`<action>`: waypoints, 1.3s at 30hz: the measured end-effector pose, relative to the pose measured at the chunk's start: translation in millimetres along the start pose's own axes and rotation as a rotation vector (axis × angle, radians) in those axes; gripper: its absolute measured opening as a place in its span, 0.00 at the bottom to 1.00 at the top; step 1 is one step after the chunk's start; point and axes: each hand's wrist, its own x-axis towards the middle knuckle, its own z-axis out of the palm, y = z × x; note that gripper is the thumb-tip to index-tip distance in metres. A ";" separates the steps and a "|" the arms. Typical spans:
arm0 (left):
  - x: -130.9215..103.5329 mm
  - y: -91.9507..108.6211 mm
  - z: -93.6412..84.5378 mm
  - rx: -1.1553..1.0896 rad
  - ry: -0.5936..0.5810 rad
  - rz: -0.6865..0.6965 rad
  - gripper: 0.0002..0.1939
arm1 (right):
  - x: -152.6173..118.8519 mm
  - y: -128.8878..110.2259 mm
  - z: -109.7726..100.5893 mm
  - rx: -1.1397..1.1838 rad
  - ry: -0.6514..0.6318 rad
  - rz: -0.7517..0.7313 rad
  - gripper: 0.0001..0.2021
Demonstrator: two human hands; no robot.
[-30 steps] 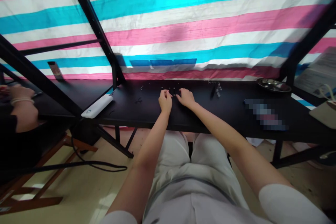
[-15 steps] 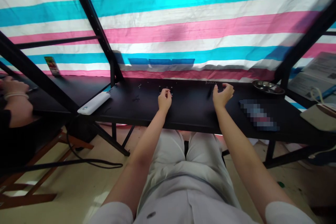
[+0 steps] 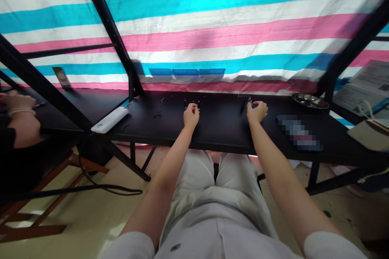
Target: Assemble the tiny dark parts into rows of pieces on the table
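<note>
Head view, looking down at a black desk [image 3: 219, 129]: both bare hands are over it, well apart. The left hand [image 3: 191, 116] has its thumb and fingertips drawn together in a pinch; I can't tell from here whether anything tiny is between them. Just beyond and beside its fingers lie the small parts [image 3: 198, 101], little pale and dark specks on the desk, too small to make out.

Over on the right, the right hand [image 3: 257, 113] is loosely curled, thumb standing apart from the fingers, with its thumb close to the clear bits [image 3: 250, 100]. Whether it touches them I can't tell, and I see nothing in its grasp. A dark stick [image 3: 242, 106] lies just left of that thumb, and a row of pale specks [image 3: 243, 96] runs behind it.

Left of the left hand are some black scraps [image 3: 157, 114] and a few white slivers [image 3: 162, 100], then a long white case [image 3: 110, 120] lying at a slant near the desk's left end. Toward the right end sit a shiny metal dish [image 3: 310, 101] and, nearer the front edge, a pixelated flat thing [image 3: 299, 132]. A beige pouch [image 3: 370, 134] is at the far right. Off to the left, another person's hand [image 3: 18, 101] is at the neighbouring desk [image 3: 88, 99]. Behind it all hangs a striped sheet [image 3: 212, 36].
</note>
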 end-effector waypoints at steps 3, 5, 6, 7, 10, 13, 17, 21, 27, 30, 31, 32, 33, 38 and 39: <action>0.1 0.7 0.2 -0.001 -0.003 0.005 0.05 | 0.5 -0.9 -0.5 0.013 -0.020 0.031 0.08; 0.2 1.1 0.1 0.002 -0.002 0.012 0.05 | 0.8 -1.6 -1.2 0.020 -0.031 0.048 0.07; 0.2 1.2 0.1 0.004 -0.001 0.013 0.05 | 1.0 -1.9 -1.7 0.024 -0.036 0.052 0.07; 0.3 1.3 0.0 0.006 -0.001 0.012 0.05 | 1.2 -2.2 -2.2 0.026 -0.039 0.053 0.06; 0.4 0.8 -0.1 0.012 -0.008 0.004 0.06 | 1.5 -3.3 -5.0 0.038 -0.040 0.037 0.05; 0.3 -0.2 0.2 0.009 -0.012 0.006 0.06 | -0.1 -5.6 -8.9 0.067 -0.051 -0.014 0.07; -0.3 0.2 0.1 -0.002 -0.015 0.014 0.06 | -6.0 -10.9 -12.4 0.089 -0.144 -0.117 0.10; -0.9 3.4 -1.1 0.014 -0.013 0.003 0.06 | -11.0 -14.2 -11.6 0.042 -0.260 -0.212 0.11; -1.3 5.2 -2.1 0.037 -0.025 0.004 0.06 | -12.7 -11.5 -8.5 -0.089 -0.388 -0.218 0.09; -1.4 4.4 -1.6 0.036 -0.021 0.012 0.06 | -12.7 -11.2 -8.4 -0.116 -0.417 -0.219 0.08; -1.4 4.1 -1.3 0.032 -0.019 0.016 0.06 | -12.6 -11.6 -8.7 -0.109 -0.402 -0.221 0.09; -1.4 3.8 -0.9 0.028 -0.017 0.021 0.06 | -12.4 -12.1 -9.1 -0.097 -0.379 -0.226 0.10; -1.4 3.5 -0.6 0.024 -0.015 0.026 0.06 | -12.2 -12.5 -9.4 -0.086 -0.357 -0.230 0.11; -1.4 2.8 0.0 0.025 -0.012 0.031 0.06 | -12.7 -12.9 -9.5 -0.119 -0.371 -0.237 0.12; -1.4 2.7 -0.1 0.028 -0.012 0.031 0.06 | -13.0 -12.7 -9.2 -0.130 -0.379 -0.237 0.11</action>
